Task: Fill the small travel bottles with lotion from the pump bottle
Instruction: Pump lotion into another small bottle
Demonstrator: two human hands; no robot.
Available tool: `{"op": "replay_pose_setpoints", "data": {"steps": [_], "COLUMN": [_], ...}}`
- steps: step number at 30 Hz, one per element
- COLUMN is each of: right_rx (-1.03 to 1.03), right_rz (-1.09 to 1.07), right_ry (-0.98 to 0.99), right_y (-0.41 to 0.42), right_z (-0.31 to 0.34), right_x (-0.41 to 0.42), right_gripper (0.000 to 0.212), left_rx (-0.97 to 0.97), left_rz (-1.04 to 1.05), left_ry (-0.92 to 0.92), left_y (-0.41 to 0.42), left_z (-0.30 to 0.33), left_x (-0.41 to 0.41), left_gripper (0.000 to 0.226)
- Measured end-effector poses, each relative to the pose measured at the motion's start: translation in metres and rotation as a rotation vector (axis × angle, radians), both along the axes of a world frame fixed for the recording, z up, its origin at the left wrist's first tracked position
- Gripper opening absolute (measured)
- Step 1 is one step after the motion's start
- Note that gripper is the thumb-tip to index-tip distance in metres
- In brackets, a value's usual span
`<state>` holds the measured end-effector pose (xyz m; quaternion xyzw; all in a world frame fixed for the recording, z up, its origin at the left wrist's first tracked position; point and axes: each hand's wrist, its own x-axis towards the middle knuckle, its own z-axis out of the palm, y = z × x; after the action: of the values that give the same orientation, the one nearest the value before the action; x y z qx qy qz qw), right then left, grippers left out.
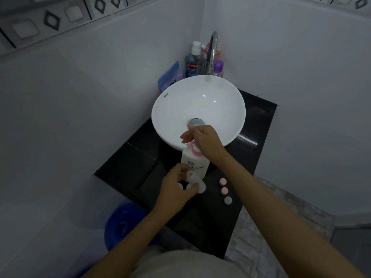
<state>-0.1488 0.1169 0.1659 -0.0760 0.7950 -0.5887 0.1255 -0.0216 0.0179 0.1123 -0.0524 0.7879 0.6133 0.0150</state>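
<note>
On the black bench (pixel 257 125), the left hand (pixel 176 189) pinches a small clear bottle (pixel 197 182) beside the white pump bottle (pixel 193 164); the right hand (pixel 204 140) curls over its pink pump (pixel 194 149); three caps (pixel 224 190) lie right. The small bottle looks light, slippery, easily tipped; best gripped round its body.

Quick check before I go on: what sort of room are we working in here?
Most likely a small home bathroom: a white basin on a black counter in a tiled corner, a curved tap over it, and a mouthwash bottle with other toiletries behind.
</note>
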Motion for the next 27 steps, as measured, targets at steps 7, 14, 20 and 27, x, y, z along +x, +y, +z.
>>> {"op": "replay_pose_setpoints", "data": {"steps": [7, 14, 20, 27], "right_rx": [-0.019, 0.016, 0.064, 0.059], "right_rz": [0.011, 0.017, 0.032, 0.026], "right_ry": [-0.002, 0.037, 0.079, 0.085], "right_y": [0.0, 0.001, 0.002, 0.003], "right_z": [0.004, 0.009, 0.008, 0.006], "right_x": [-0.002, -0.001, 0.0, -0.002], "right_gripper": [0.04, 0.04, 0.039, 0.04], "left_rx": [-0.068, -0.119, -0.143, -0.063], "left_rz": [0.122, 0.121, 0.081, 0.07], "left_ry": [0.087, 0.196, 0.284, 0.284], "left_y": [-0.032, -0.037, -0.038, -0.037], "left_z": [0.025, 0.036, 0.041, 0.044], "left_x": [-0.018, -0.024, -0.029, -0.032], "left_gripper": [0.039, 0.037, 0.038, 0.039]}}
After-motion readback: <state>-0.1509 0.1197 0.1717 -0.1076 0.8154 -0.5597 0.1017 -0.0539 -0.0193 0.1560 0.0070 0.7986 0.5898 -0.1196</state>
